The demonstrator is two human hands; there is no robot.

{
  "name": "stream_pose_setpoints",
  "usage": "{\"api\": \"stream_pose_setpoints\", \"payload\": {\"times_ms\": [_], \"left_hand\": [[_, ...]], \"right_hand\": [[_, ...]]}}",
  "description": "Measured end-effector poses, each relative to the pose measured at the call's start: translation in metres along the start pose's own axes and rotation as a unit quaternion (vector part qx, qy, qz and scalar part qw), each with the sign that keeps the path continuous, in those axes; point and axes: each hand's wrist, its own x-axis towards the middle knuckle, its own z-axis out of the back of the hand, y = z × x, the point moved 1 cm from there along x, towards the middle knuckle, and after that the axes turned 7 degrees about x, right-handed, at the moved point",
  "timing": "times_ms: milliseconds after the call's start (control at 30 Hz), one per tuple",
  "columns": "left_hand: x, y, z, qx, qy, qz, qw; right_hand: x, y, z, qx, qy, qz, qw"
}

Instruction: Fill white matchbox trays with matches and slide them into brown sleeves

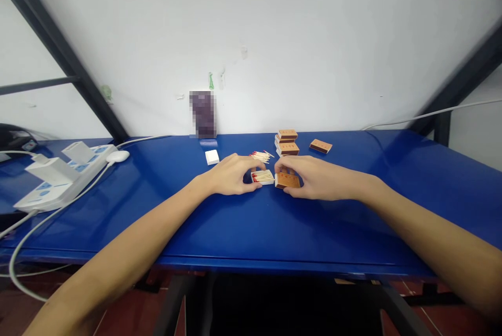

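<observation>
Between thumb and fingers, my left hand (236, 174) holds a white matchbox tray (267, 182) filled with red-tipped matches (263, 176). My right hand (314, 176) grips an orange-brown matchbox sleeve (287, 180) just to the right of the tray. The tray's right end and the sleeve's left end are very close; whether they touch is hard to tell. Behind the tray lies a loose pile of matches (261, 156). Stacked matchboxes (287, 147) stand behind the sleeve, and a single matchbox (320, 146) lies to their right.
A small white block (212, 157) sits left of the matches on the blue table (251, 226). A blurred dark rectangle (204, 114) leans on the wall. At the left are a power strip (58, 184) with white cables and a white round-ended item (117, 156).
</observation>
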Motion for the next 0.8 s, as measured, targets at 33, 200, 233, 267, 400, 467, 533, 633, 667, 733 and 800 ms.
{"api": "stream_pose_setpoints", "payload": {"times_ms": [33,200,233,267,400,467,533,633,667,733,800], "left_hand": [[0.0,0.001,0.0,-0.002,-0.003,0.004,1.0],[-0.002,0.003,-0.002,-0.023,-0.019,0.017,0.999],[-0.002,0.003,-0.002,-0.025,-0.021,0.016,0.999],[-0.002,0.002,-0.003,-0.026,-0.022,0.014,0.999],[-0.003,0.001,-0.005,-0.036,-0.026,0.008,0.999],[-0.004,0.004,-0.006,-0.035,-0.029,0.018,0.999],[-0.005,0.006,-0.006,-0.029,-0.028,0.029,0.999],[-0.005,0.007,-0.007,-0.02,-0.034,0.03,0.999],[-0.005,0.007,-0.007,-0.017,-0.038,0.03,0.999],[-0.005,0.007,-0.007,-0.008,-0.039,0.028,0.999],[-0.005,0.006,-0.007,-0.007,-0.034,0.028,0.999]], "right_hand": [[0.0,0.001,0.0,-0.009,-0.002,0.004,1.0],[0.0,0.005,-0.002,-0.05,0.004,0.009,0.999],[0.0,0.006,-0.003,-0.055,0.011,0.01,0.998],[0.0,0.008,-0.004,-0.056,0.018,0.011,0.998],[0.0,0.012,-0.002,-0.053,0.013,0.011,0.998],[-0.001,0.013,0.0,-0.057,0.01,0.005,0.998],[-0.001,0.014,0.0,-0.061,0.02,-0.002,0.998],[0.0,0.013,-0.003,-0.057,0.038,-0.012,0.998],[0.001,0.013,-0.005,-0.054,0.043,-0.01,0.998],[0.002,0.012,-0.006,-0.047,0.042,0.0,0.998],[0.002,0.012,-0.006,-0.038,0.037,0.004,0.999]]}}
